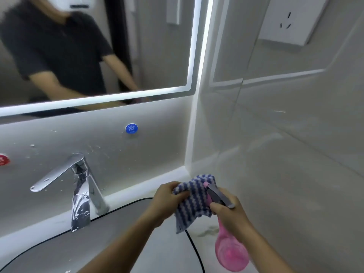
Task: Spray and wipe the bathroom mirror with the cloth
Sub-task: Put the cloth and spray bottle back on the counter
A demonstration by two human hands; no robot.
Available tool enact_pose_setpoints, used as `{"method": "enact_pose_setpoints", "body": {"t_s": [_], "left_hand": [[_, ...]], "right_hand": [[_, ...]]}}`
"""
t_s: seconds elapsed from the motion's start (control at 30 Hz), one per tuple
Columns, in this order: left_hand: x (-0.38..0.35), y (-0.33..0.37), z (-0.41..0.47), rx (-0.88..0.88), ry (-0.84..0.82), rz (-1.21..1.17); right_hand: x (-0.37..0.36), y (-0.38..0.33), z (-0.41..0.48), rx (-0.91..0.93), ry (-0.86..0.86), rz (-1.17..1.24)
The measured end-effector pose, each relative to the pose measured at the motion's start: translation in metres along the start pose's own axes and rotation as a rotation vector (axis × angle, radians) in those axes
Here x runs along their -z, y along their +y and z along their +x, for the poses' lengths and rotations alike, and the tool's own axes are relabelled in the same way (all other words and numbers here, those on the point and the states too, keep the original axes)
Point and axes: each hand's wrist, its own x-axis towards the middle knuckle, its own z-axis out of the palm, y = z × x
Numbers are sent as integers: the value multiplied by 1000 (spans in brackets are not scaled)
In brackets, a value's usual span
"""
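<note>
I am holding the blue-and-white striped cloth (192, 201) low in front of me, over the right end of the table (199, 231), just beside the corner where the two walls meet. My left hand (167, 198) is closing around the cloth's left edge, fingers curled tight on the fabric. My right hand (228, 211) is wrapping the neck of the pink spray bottle (230, 251), whose grey trigger head (218, 195) is pressing against the cloth while its body is hanging below my wrist. The mirror (157, 56) is hanging above and to the left, its lit border glowing. The chrome faucet (78, 186) is standing left of my hands, behind the basin (59, 251).
</note>
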Motion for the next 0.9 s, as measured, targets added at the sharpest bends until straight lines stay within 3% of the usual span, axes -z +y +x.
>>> {"method": "enact_pose_setpoints", "body": {"t_s": [0.23,0.37,0.43,0.5,0.67,0.9], "left_hand": [[17,5,75,162,96,-48],[43,16,115,487,89,-73],[39,-1,110,442,211,54],[32,-21,96,347,192,231],[28,-55,73,207,154,418],[38,-78,64,122,173,608]], "right_hand": [[2,4,85,48,-120,-61],[10,11,124,47,-2,-95],[11,35,126,16,3,-143],[7,58,123,-39,24,-191],[-12,82,130,-42,69,-272],[-44,63,167,-5,-83,-493]]}}
